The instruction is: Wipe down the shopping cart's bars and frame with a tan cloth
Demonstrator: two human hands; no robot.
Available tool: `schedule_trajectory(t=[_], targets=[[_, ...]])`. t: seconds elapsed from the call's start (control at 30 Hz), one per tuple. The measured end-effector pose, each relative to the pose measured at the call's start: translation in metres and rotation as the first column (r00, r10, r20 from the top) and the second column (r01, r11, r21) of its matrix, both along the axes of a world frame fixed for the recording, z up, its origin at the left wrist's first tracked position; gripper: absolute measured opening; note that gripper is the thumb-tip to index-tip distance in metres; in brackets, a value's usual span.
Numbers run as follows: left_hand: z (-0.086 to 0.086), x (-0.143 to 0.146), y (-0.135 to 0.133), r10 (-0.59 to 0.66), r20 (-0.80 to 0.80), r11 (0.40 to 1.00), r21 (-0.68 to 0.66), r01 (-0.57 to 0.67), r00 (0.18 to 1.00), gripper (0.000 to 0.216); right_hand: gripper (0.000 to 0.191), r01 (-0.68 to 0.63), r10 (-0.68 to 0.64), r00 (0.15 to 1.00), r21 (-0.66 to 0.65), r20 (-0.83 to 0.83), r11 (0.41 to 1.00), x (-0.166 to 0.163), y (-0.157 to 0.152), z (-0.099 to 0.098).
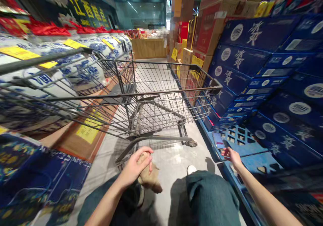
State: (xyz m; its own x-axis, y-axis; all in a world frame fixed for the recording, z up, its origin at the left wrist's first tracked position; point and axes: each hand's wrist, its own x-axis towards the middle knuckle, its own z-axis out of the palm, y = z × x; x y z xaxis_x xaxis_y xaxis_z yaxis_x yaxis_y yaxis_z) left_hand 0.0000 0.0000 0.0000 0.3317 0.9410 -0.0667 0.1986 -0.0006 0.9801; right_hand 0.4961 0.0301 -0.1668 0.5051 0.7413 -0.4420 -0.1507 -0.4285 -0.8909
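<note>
My left hand (141, 165) is closed around a crumpled tan cloth (150, 179), which hangs down over the floor between my knees. Low on the right, my right hand (232, 156) has its fingers bent at the lower end of a phone (219, 141) with a lit screen. The phone is tilted over the edge of a blue plastic pallet (242, 145), and part of it looks pixelated. Just ahead of my left hand stands a metal wire shopping cart (161, 98), turned sideways across the aisle. Bare wire and floor show through its basket.
Stacked dark blue cartons (247, 51) rise on the right, with brown and red boxes (214, 17) behind. Large blue-and-white jars (85, 71) with red cloth tops line the left on a wooden ledge (63, 135). A wooden counter (148, 49) stands at the aisle's far end.
</note>
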Motion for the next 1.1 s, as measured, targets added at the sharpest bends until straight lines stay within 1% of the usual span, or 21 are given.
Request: schedule_trajectory(t=[0.07,0.1,0.13,0.2,0.23,0.27,0.3,0.37,0.43,0.5,0.57,0.6,0.63,0.7,0.77,0.83,1.0,1.07,1.1], targets=[[0.016,-0.009,-0.006,0.054,0.048,0.998,0.021,-0.055,0.997,0.04,0.027,-0.034,0.035,0.999,0.031,-0.027,0.999,0.001,0.006,0.028],[0.025,-0.014,-0.009,0.078,0.071,0.996,0.03,-0.08,0.994,0.042,0.028,-0.081,0.083,0.996,0.066,-0.028,0.995,0.0,0.009,0.045],[0.035,-0.019,-0.01,0.101,0.093,0.994,0.037,-0.104,0.991,0.044,0.03,-0.12,0.123,0.992,0.104,-0.031,0.987,-0.002,0.014,0.065],[0.058,-0.031,-0.011,0.144,0.14,0.988,0.044,-0.151,0.98,0.047,0.035,-0.206,0.214,0.977,0.197,-0.019,0.959,-0.012,0.023,0.115],[0.072,-0.036,-0.01,0.16,0.151,0.985,0.046,-0.169,0.975,0.049,0.039,-0.308,0.313,0.95,0.272,0.026,0.912,-0.02,0.028,0.145],[0.085,-0.041,-0.008,0.168,0.169,0.982,0.054,-0.18,0.971,0.052,0.044,-0.4,0.399,0.914,0.344,0.076,0.85,-0.03,0.032,0.176],[0.1,-0.046,-0.004,0.164,0.198,0.982,0.063,-0.179,0.966,0.056,0.049,-0.481,0.474,0.872,0.391,0.122,0.784,-0.042,0.035,0.207],[0.128,-0.051,0.007,0.15,0.274,0.982,0.075,-0.176,0.95,0.062,0.056,-0.606,0.584,0.786,0.437,0.201,0.665,-0.068,0.038,0.266],[0.154,-0.053,0.02,0.112,0.293,0.986,0.087,-0.143,0.949,0.066,0.061,-0.706,0.666,0.693,0.446,0.275,0.55,-0.095,0.04,0.314],[0.176,-0.052,0.034,0.058,0.277,0.99,0.107,-0.091,0.959,0.069,0.071,-0.79,0.732,0.585,0.451,0.351,0.415,-0.12,0.041,0.347],[0.194,-0.049,0.044,0.027,0.234,0.993,0.109,-0.054,0.972,0.073,0.081,-0.867,0.797,0.453,0.405,0.4,0.29,-0.143,0.044,0.367],[0.202,-0.046,0.047,0.024,0.215,0.993,0.105,-0.047,0.976,0.075,0.084,-0.892,0.811,0.406,0.377,0.421,0.25,-0.152,0.045,0.373],[0.209,-0.044,0.049,0.029,0.2,0.994,0.1,-0.05,0.979,0.078,0.087,-0.907,0.82,0.372,0.357,0.435,0.222,-0.161,0.047,0.377],[0.221,-0.039,0.05,0.052,0.185,0.994,0.084,-0.069,0.981,0.082,0.089,-0.921,0.829,0.337,0.338,0.447,0.192,-0.175,0.051,0.38],[0.23,-0.034,0.049,0.077,0.18,0.994,0.066,-0.09,0.981,0.086,0.089,-0.92,0.836,0.332,0.345,0.437,0.185,-0.184,0.056,0.38],[0.236,-0.032,0.047,0.095,0.181,0.993,0.055,-0.107,0.979,0.088,0.087,-0.909,0.84,0.349,0.369,0.416,0.194,-0.187,0.061,0.38],[0.243,-0.038,0.051,0.159,0.198,0.986,0.016,-0.165,0.967,0.088,0.084,-0.837,0.823,0.451,0.485,0.345,0.255,-0.179,0.067,0.384],[0.243,-0.043,0.055,0.161,0.198,0.987,-0.006,-0.162,0.967,0.088,0.082,-0.825,0.827,0.468,0.49,0.313,0.281,-0.173,0.07,0.387],[0.243,-0.045,0.057,0.15,0.194,0.988,-0.011,-0.151,0.969,0.089,0.082,-0.831,0.835,0.464,0.473,0.296,0.294,-0.17,0.072,0.387]])
